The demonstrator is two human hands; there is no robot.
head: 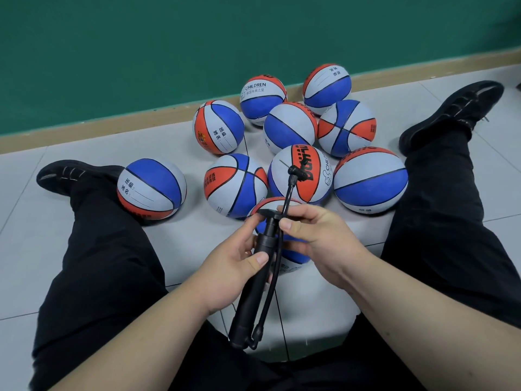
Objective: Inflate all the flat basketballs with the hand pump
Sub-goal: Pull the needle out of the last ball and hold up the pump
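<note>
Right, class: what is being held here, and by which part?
The hand pump: left grip wraps its barrel mid-length, right grip pinches its hose beside the T-handle.

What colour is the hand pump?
The hand pump is plain black, best seen in the head view.

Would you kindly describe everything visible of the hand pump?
The hand pump is slim, black and plastic-looking: a tube with a T-handle on top, tilted away from the person. A thin black hose runs from its base up past the handle to a nozzle end. The left hand grips the barrel; the right hand pinches the hose by the handle.
</note>
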